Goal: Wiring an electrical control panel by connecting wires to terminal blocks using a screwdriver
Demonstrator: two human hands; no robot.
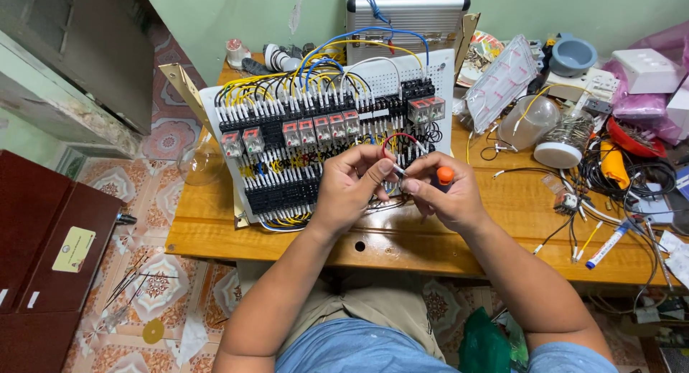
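Fingertips of the left hand [349,188] pinch the end of a short red wire [399,138], which loops up over the knuckles in front of the white panel [215,107], while the right hand [448,195] is clamped around an orange-capped screwdriver [445,175], its cap poking out between thumb and forefinger and its metal tip meeting the wire end where the 2 hands touch. Both hands hover just in front of the panel's lower right corner, over the wooden table [215,229]. The panel leans tilted on the table, crowded with black terminal rows, a line of clear relays [321,128] with red tops, and yellow, blue and black wires. Open tabletop lies only in a strip along the near edge and between the right hand and the clutter to the right: a clear plastic jar [565,140] with a white lid, a blue-capped marker [607,245] near the front edge, tangled black cables [617,173]. A ribbed silver case [405,14] stands behind the panel. At left, on the patterned tile floor, a dark red cabinet [43,229] carries a pale yellow rectangular label [73,249].
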